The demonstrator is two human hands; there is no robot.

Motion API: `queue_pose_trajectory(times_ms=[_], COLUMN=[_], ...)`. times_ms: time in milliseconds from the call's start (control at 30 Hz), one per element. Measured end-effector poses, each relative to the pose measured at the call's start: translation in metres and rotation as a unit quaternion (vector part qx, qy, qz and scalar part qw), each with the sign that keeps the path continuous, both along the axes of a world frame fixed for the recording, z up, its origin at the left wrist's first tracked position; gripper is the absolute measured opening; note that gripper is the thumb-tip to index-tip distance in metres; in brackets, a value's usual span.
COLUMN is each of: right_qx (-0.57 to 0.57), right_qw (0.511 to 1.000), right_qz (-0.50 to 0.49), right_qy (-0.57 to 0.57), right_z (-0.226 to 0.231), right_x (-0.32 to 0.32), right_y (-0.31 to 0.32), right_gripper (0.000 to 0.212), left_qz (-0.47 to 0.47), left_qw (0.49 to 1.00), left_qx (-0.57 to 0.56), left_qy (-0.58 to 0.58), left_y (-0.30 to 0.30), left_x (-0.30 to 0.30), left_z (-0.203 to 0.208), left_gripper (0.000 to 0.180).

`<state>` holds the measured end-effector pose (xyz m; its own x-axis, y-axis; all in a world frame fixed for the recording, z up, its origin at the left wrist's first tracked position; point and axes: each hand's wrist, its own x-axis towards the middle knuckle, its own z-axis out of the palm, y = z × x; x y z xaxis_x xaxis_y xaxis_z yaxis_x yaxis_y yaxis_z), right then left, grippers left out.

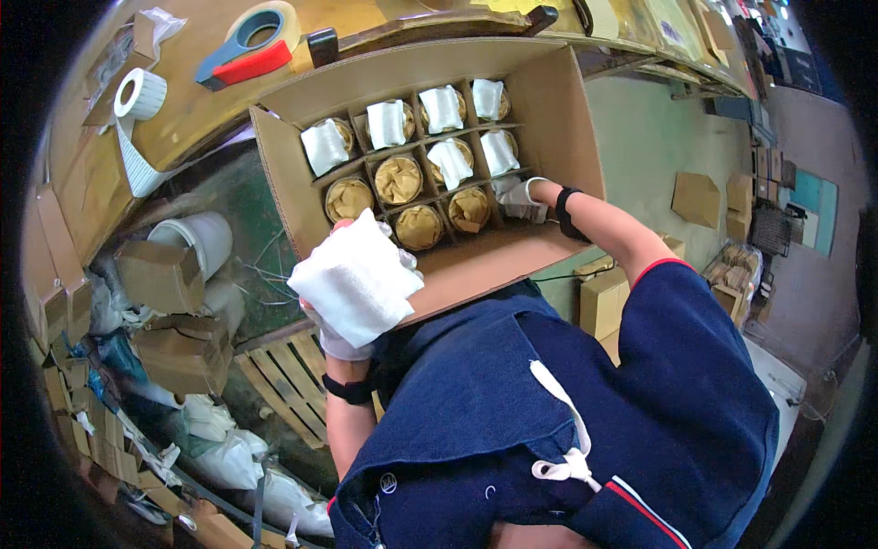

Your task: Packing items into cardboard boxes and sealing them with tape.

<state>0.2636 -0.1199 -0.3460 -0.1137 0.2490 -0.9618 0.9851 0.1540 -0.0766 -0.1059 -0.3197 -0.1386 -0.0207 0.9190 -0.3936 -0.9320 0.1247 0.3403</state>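
Observation:
In front of me stands an open cardboard box (457, 279), split by cardboard dividers into several compartments. Round items wrapped in brown paper (399, 180) fill the compartments, and folded white foam sheets (443, 109) lie on top of many of them. Those toward the near left show bare brown paper. My left hand (343, 340), in a pale glove, grips a stack of white foam sheets (357, 279) over the box's near-left edge. My gloved right hand (523, 199) reaches down into the compartment at the near right; its fingers are mostly hidden there.
On the wooden bench (366, 20) behind the box lie a blue and red tape dispenser (247, 55) and a label roll (142, 94). A white bucket (197, 242), cardboard pieces (165, 274) and a slatted wooden pallet (283, 384) are at left. Cartons (604, 302) stand at right.

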Motion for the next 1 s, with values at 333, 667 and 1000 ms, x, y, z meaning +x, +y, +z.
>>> queue_pose_trajectory(times_ms=[333, 667, 1000], right_qx=[0.129, 0.152, -0.141], right_qw=[0.947, 0.929, 0.699], right_qz=[0.281, 0.039, -0.470], right_qy=[-0.085, 0.335, 0.519], right_z=[0.100, 0.316, 0.263], right_x=[-0.060, -0.249, -0.224], right_y=[0.005, -0.053, -0.061], right_gripper=[0.040, 0.072, 0.049], left_qz=[-0.039, 0.012, 0.013], left_qw=[0.997, 0.998, 0.999], left_qx=[0.066, 0.014, -0.030], left_qy=[0.029, 0.064, 0.044], left_y=[-0.009, 0.000, 0.018], left_x=[-0.004, -0.003, 0.006], left_z=[-0.007, 0.009, 0.041], left_gripper=[0.106, 0.092, 0.076])
